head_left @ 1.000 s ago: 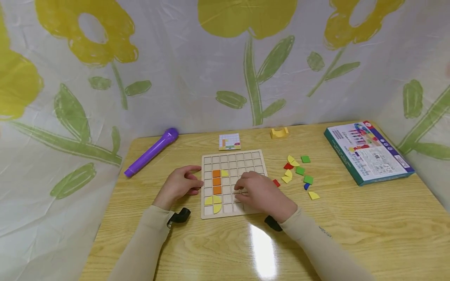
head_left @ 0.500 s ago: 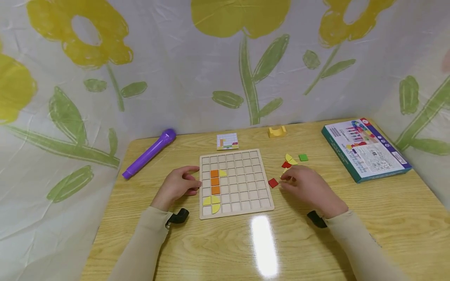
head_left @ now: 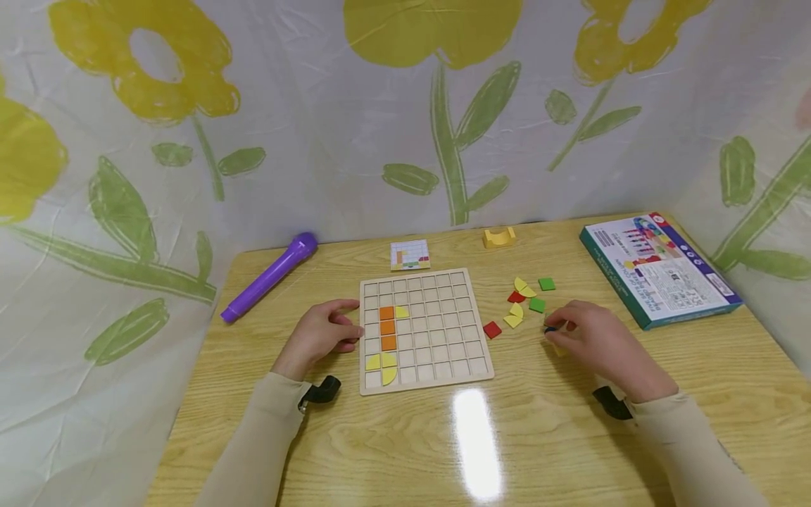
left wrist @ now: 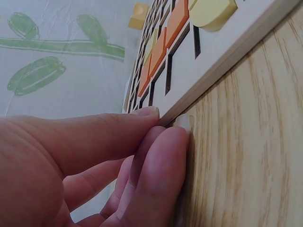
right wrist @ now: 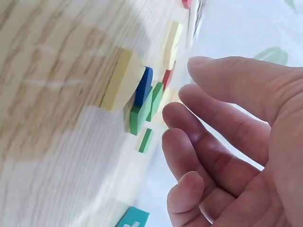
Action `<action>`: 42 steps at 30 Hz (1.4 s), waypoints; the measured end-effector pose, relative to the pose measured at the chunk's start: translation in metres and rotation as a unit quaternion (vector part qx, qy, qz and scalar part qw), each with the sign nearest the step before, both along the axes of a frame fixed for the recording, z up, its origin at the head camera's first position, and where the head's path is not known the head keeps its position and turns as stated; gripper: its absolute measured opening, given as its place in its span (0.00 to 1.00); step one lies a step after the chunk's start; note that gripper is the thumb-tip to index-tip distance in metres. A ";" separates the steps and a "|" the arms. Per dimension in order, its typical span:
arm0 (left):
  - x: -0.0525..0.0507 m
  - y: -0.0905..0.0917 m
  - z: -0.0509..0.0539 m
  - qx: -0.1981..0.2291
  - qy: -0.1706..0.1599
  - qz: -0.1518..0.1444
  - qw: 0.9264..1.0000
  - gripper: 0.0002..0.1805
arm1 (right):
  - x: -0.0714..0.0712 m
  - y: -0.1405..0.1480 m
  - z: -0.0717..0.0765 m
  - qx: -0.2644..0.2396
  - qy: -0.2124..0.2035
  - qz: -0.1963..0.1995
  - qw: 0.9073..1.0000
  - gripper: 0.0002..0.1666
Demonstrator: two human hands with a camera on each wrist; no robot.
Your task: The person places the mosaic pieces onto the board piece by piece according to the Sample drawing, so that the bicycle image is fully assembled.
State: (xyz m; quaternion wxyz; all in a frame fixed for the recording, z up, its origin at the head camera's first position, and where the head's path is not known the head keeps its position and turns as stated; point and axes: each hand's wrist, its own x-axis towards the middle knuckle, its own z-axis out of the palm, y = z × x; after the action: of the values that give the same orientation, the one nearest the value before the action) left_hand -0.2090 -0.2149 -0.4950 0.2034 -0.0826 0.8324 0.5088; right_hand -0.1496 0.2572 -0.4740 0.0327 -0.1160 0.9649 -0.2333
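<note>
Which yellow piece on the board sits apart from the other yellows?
The yellow piece immediately right of the farthest orange tile; the other three yellow pieces cluster around the near-left corner cell of the board.

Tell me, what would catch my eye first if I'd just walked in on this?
Probably the big yellow flowers on the sheet behind the table, across the top of the head view. Next, the wooden board with its orange tiles, the left hand at its edge. Then the purple microphone on the left, and the right hand beside bright loose tiles to the board's right.
</note>
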 end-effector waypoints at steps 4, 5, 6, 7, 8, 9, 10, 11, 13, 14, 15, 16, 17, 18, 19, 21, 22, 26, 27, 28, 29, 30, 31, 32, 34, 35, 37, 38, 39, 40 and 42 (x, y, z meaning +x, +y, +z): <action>0.000 0.000 0.000 0.001 -0.006 0.004 1.000 0.35 | -0.005 -0.001 0.002 0.001 -0.008 -0.004 1.000 0.10; 0.000 0.000 -0.001 0.000 -0.006 0.003 1.000 0.35 | -0.007 -0.002 0.002 0.003 -0.010 -0.005 1.000 0.11; 0.000 0.000 -0.001 -0.002 -0.005 0.003 1.000 0.35 | -0.009 -0.003 0.002 0.004 -0.012 -0.006 1.000 0.11; 0.000 0.000 -0.001 -0.003 -0.004 0.002 1.000 0.35 | -0.012 -0.004 0.001 0.006 -0.012 -0.007 1.000 0.12; 0.000 0.000 -0.001 -0.004 -0.003 0.001 1.000 0.35 | -0.016 -0.005 0.001 0.006 -0.011 -0.006 1.000 0.12; 0.000 0.000 0.000 -0.006 -0.001 0.000 1.000 0.35 | -0.020 -0.006 0.001 0.006 -0.013 -0.007 1.000 0.12; 0.000 0.000 0.000 -0.007 0.000 0.000 1.000 0.35 | -0.024 -0.007 0.000 0.005 -0.013 -0.006 1.000 0.13; 0.000 0.000 0.000 -0.008 0.000 0.001 1.000 0.35 | -0.029 -0.008 0.000 0.003 -0.015 -0.007 1.000 0.14; 0.000 0.000 0.000 -0.008 0.000 0.002 1.000 0.35 | -0.041 -0.011 -0.001 0.000 -0.016 -0.006 1.000 0.15; 0.000 0.000 0.000 -0.008 0.001 0.003 1.000 0.35 | -0.047 -0.013 -0.001 0.000 -0.019 -0.007 1.000 0.16; 0.000 0.000 0.000 -0.008 0.002 0.002 1.000 0.35 | -0.053 -0.014 -0.002 0.001 -0.020 -0.010 1.000 0.17; 0.000 0.000 0.000 -0.008 0.002 0.002 1.000 0.35 | -0.059 -0.016 -0.002 0.002 -0.020 -0.011 1.000 0.18; 0.000 0.000 -0.001 -0.008 0.003 0.001 1.000 0.35 | -0.065 -0.017 -0.002 0.003 -0.020 -0.012 1.000 0.18; 0.000 0.000 -0.001 -0.007 0.004 0.001 1.000 0.35 | -0.070 -0.019 -0.002 0.004 -0.019 -0.013 1.000 0.18; 0.000 -0.001 0.000 -0.008 0.005 0.000 1.000 0.35 | -0.075 -0.020 -0.002 0.007 -0.019 -0.015 1.000 0.19; 0.000 -0.001 0.000 -0.007 0.005 0.002 1.000 0.35 | -0.084 -0.023 -0.002 0.013 -0.021 -0.018 1.000 0.19; 0.000 -0.001 0.000 -0.008 0.005 0.003 1.000 0.35 | -0.088 -0.025 -0.001 0.017 -0.022 -0.018 0.999 0.20; 0.001 0.000 0.001 -0.008 0.004 0.004 1.000 0.35 | -0.098 -0.029 -0.001 0.042 -0.028 -0.019 0.999 0.19; 0.001 0.000 0.001 -0.008 0.004 0.004 1.000 0.35 | -0.100 -0.030 -0.002 0.046 -0.030 -0.018 0.998 0.18; 0.001 0.000 0.001 -0.008 0.003 0.004 1.000 0.35 | -0.101 -0.031 -0.002 0.050 -0.030 -0.017 0.998 0.18; 0.001 0.001 0.001 -0.008 0.003 0.003 1.000 0.35 | -0.102 -0.031 -0.003 0.051 -0.031 -0.017 0.998 0.17; 0.001 0.001 0.001 -0.008 0.003 0.002 1.000 0.35 | -0.103 -0.031 -0.003 0.051 -0.033 -0.017 0.998 0.16; 0.001 0.001 0.001 -0.008 0.003 0.001 1.000 0.35 | -0.104 -0.032 -0.004 0.051 -0.034 -0.017 0.998 0.16; 0.000 0.001 0.001 -0.008 0.003 0.001 1.000 0.35 | -0.105 -0.032 -0.005 0.050 -0.035 -0.017 0.998 0.16; 0.000 0.001 0.001 -0.009 0.003 0.001 1.000 0.35 | -0.106 -0.032 -0.006 0.048 -0.037 -0.019 0.998 0.15; 0.000 0.001 0.001 -0.008 0.003 0.002 1.000 0.35 | -0.107 -0.033 -0.007 0.046 -0.038 -0.019 0.998 0.15; 0.000 0.001 0.000 -0.008 0.003 0.003 1.000 0.35 | -0.108 -0.033 -0.007 0.043 -0.040 -0.020 0.998 0.15; 0.000 0.001 0.000 -0.008 0.004 0.003 1.000 0.35 | -0.109 -0.033 -0.008 0.041 -0.041 -0.019 0.998 0.16; 0.000 0.001 0.001 -0.008 0.004 0.003 1.000 0.35 | -0.109 -0.033 -0.008 0.040 -0.041 -0.018 0.998 0.16; 0.000 0.001 0.000 -0.008 0.006 0.002 1.000 0.35 | -0.109 -0.034 -0.008 0.039 -0.042 -0.018 0.998 0.16; 0.001 0.000 0.000 -0.007 0.007 0.001 1.000 0.35 | -0.109 -0.034 -0.008 0.039 -0.042 -0.017 0.998 0.16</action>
State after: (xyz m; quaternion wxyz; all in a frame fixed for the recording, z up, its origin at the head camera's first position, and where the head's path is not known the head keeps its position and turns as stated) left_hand -0.2084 -0.2148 -0.4946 0.1966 -0.0819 0.8371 0.5039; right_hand -0.2589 0.2228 -0.4817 0.0736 -0.0885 0.9728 -0.2009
